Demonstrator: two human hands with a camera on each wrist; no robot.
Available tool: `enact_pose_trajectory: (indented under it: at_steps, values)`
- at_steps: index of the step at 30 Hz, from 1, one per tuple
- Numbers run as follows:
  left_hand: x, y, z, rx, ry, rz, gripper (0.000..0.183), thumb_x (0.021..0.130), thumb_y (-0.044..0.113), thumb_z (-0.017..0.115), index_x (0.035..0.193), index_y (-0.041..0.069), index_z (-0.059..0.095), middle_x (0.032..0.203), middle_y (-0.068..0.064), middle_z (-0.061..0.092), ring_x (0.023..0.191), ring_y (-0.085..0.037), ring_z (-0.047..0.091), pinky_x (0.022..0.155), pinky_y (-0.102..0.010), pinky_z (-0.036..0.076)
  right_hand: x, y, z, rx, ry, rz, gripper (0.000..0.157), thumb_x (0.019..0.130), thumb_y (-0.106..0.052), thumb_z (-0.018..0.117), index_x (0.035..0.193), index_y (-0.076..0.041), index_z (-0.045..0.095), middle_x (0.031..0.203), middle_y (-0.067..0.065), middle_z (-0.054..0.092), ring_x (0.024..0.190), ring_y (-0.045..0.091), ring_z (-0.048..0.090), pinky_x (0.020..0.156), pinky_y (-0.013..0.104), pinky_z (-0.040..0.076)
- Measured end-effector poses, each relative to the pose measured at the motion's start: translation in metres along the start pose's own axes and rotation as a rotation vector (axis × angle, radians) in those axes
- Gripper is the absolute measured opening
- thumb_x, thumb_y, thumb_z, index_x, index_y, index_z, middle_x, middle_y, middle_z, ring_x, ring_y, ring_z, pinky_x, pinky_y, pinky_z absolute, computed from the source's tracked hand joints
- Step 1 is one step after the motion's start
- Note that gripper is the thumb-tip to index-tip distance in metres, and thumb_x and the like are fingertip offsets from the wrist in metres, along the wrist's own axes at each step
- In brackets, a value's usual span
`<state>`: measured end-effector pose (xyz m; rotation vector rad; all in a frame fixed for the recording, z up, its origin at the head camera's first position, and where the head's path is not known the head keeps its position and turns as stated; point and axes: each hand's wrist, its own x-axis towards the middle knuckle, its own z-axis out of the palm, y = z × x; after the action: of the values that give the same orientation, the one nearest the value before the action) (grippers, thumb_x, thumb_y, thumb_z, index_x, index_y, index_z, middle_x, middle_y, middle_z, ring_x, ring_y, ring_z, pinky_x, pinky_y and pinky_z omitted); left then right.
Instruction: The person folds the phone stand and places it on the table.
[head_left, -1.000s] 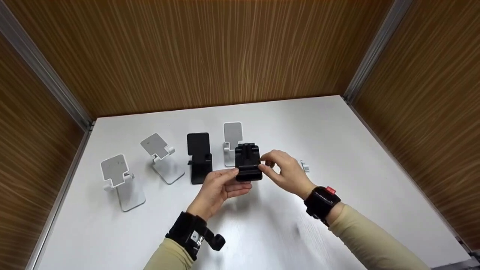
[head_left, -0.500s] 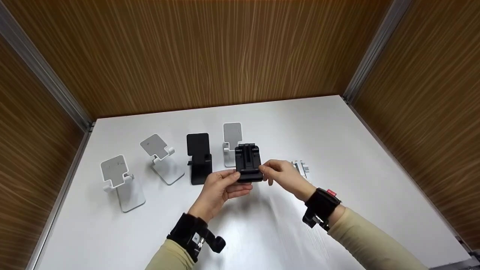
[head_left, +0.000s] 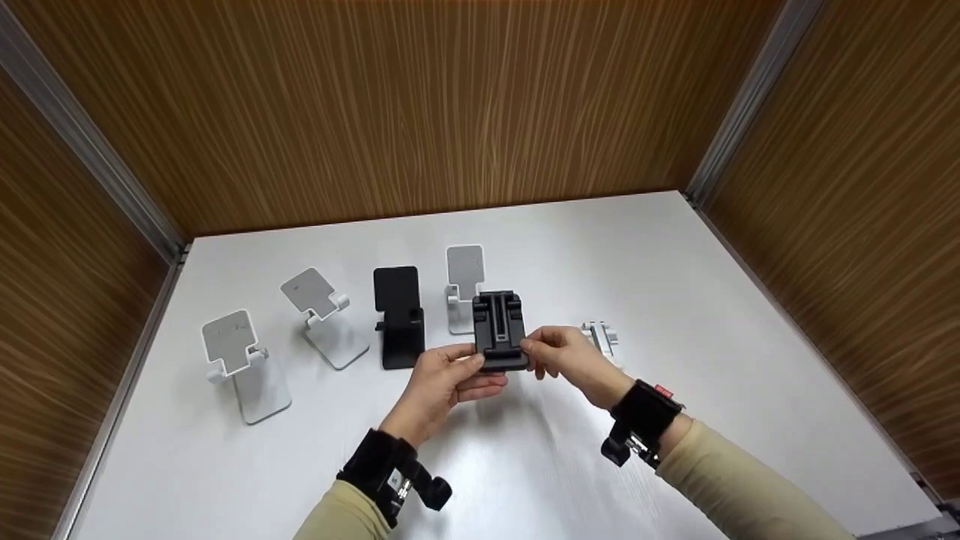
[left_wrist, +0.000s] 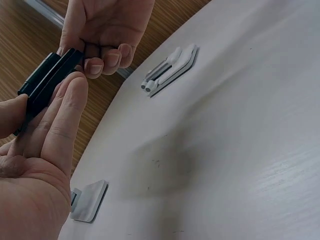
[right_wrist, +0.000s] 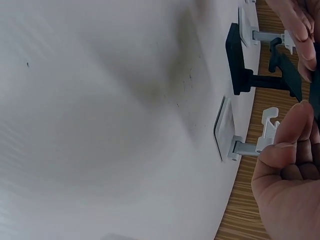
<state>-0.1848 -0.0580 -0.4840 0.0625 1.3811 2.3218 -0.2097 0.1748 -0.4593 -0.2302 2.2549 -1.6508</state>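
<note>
Held up over the white tabletop (head_left: 675, 285), to the right of an upright black plastic stand with a rectangular plate (head_left: 397, 289): a compact black plastic stand with a slotted face (head_left: 486, 326), folded by the look of it, unlike that landmark with its raised plate. At its lower left edge, gripped by the left hand (head_left: 441, 381), thumb on top and fingers beneath. At its lower right corner, pinched between thumb and curled fingers of the right hand (head_left: 576, 361); exact placing of the hidden fingertips impossible to tell.

Changed over the last second: right-hand fingers brought from an arched spread along the side down to this close pinch, and slotted face tipped further toward the head camera, long central groove now plain. Also better exposed, well to the right of the landmark: a small white folded plastic stand (head_left: 600, 334), partly behind the right hand.

Unchanged: just right of the landmark, a white stand with a grey plate (head_left: 466, 266); to its left, two more white stands with grey plates (head_left: 309, 291).

Meaning for the handling, as a judgement: probably a steadier two-handed hold, pieces around left undisturbed.
</note>
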Motion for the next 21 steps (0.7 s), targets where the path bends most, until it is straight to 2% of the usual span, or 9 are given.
enact_pose_trajectory:
  at_steps: [9,21]
  values:
    - [0.0,-0.005,0.0,0.026,-0.002,-0.008,0.037,0.102,0.006,0.061,0.133,-0.014,0.054,0.111,-0.029,0.072,0.092,-0.032,0.076,0.091,-0.044,0.062,-0.002,0.004,0.005,0.106,-0.001,0.048,0.023,0.102,-0.027,0.063,0.093,-0.005,0.065,0.075,0.001,0.062,0.064,0.013,0.056,0.054,0.018,0.04]
    - [0.0,-0.012,-0.003,0.126,0.006,-0.035,0.035,0.103,0.005,0.058,0.132,-0.014,0.055,0.114,-0.029,0.071,0.097,-0.034,0.075,0.091,-0.041,0.062,-0.003,0.015,0.006,0.167,-0.036,0.068,0.028,0.101,-0.024,0.065,0.079,-0.008,0.058,0.069,-0.002,0.053,0.06,0.01,0.043,0.051,0.019,0.033]
